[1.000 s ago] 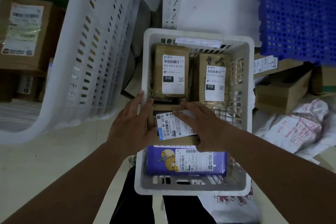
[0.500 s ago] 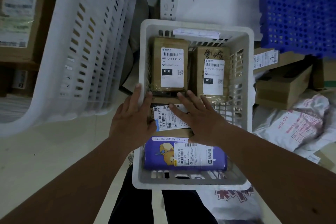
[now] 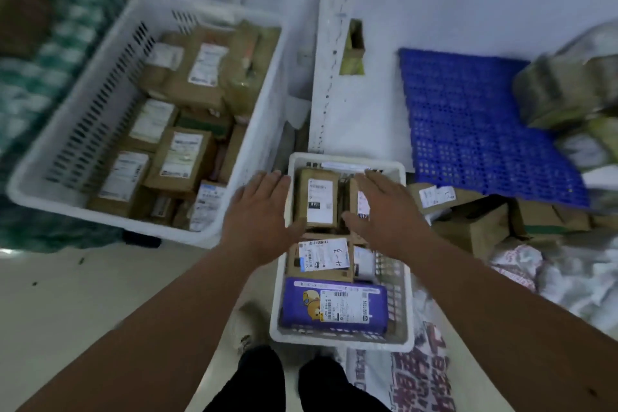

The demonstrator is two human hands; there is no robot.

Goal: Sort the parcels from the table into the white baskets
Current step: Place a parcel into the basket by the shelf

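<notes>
A small white basket (image 3: 409, 311) stands on the floor in front of me. It holds two upright brown boxes at its far end, one with a 010 label (image 3: 316, 197), a flat brown parcel with a white label (image 3: 322, 256), and a purple pack (image 3: 334, 306) nearest me. My left hand (image 3: 259, 207) hovers with straight fingers over the basket's left rim, holding nothing. My right hand (image 3: 378, 207), fingers straight, lies over the second upright box. A large white basket (image 3: 67, 150) at the left is filled with several brown parcels.
A blue perforated pallet (image 3: 468, 130) lies at the right, with cardboard boxes (image 3: 475, 227) and grey mail bags (image 3: 568, 271) around it. A white upright post (image 3: 331, 77) stands behind the small basket. My feet (image 3: 287, 378) are at the bottom.
Both hands have lifted off the flat labelled parcel and moved toward the basket's far end. The view has pulled back and tilted, so the large basket's contents now show.
</notes>
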